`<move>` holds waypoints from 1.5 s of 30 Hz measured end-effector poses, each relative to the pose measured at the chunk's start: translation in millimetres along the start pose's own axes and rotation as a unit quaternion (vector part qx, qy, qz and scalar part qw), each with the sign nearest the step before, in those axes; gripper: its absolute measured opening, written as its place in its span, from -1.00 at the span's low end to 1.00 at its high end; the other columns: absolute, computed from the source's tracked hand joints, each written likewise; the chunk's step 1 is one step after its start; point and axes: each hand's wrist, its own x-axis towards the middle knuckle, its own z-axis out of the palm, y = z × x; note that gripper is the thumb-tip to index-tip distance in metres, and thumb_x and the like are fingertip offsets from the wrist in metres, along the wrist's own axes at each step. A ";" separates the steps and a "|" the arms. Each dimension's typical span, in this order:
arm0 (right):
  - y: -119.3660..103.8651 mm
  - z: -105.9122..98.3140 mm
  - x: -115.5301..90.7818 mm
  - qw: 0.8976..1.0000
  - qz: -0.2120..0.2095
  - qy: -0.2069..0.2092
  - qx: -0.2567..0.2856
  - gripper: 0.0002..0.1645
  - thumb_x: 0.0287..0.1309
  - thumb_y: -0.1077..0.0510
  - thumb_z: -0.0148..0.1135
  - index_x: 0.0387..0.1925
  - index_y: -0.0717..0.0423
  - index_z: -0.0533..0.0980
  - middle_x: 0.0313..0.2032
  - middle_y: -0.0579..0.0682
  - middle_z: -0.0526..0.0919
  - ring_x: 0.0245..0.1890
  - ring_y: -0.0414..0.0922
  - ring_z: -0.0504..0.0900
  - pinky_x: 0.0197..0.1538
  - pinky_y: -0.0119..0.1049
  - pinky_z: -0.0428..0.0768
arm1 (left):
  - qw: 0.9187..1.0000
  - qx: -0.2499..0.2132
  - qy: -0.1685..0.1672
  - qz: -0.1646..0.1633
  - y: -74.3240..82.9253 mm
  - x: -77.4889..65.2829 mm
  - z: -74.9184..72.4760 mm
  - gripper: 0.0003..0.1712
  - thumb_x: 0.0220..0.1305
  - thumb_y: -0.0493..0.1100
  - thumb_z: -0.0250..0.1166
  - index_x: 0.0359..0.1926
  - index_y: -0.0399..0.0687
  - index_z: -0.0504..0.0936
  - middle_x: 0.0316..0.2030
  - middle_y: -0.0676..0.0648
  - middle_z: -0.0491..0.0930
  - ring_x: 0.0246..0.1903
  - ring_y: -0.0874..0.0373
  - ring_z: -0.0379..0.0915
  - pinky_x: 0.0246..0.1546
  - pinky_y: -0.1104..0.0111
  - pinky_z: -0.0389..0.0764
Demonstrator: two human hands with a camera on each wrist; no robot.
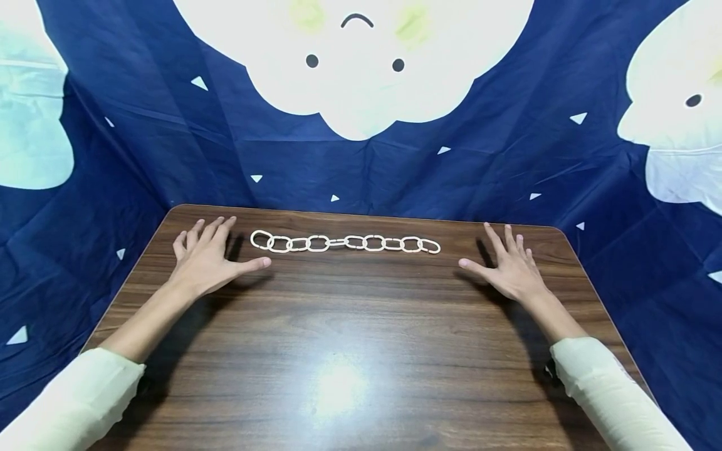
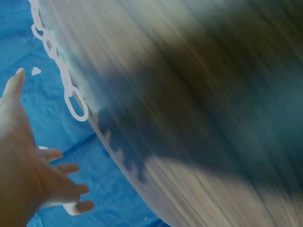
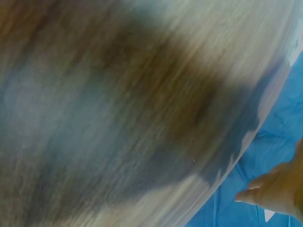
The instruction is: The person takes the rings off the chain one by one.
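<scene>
Pale off-white sleeves (image 1: 79, 396), wrinkled, end partway along both forearms (image 1: 151, 318)

Blue cloth (image 1: 141, 138) with white clouds (image 1: 361, 88) hangs behind a glossy brown table (image 1: 406, 313).

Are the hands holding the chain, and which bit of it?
Nothing is held: the left hand and right hand are open, and the chain lies on the table.

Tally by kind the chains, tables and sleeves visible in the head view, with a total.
Chain: 1
Table: 1
Sleeves: 2, one on each arm
Total: 4
</scene>
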 end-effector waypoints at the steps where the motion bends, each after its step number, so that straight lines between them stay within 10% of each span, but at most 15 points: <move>1: -0.9 0.1 0.3 1.000 -0.001 0.000 0.001 0.43 0.32 -0.80 0.11 0.87 -0.36 -0.30 0.82 0.36 -0.41 0.76 0.61 -0.31 0.68 0.68 -0.15 | 1.000 -0.001 0.000 0.002 1.6 0.7 0.4 0.62 0.11 0.78 0.41 0.83 -0.12 0.03 0.75 -0.45 0.09 0.72 -0.62 -0.21 0.58 -0.62 -0.29; 45: -32.2 3.9 1.6 0.999 -0.043 -0.011 -0.008 0.36 0.33 -0.76 0.18 0.86 -0.24 -0.02 0.84 0.28 -0.11 0.75 0.56 0.03 0.52 0.70 0.31 | 0.995 -0.023 -0.026 0.089 93.5 16.0 36.3 0.39 0.16 0.69 0.45 0.72 -0.10 0.33 0.71 -0.36 0.28 0.73 -0.46 0.04 0.71 -0.40 -0.08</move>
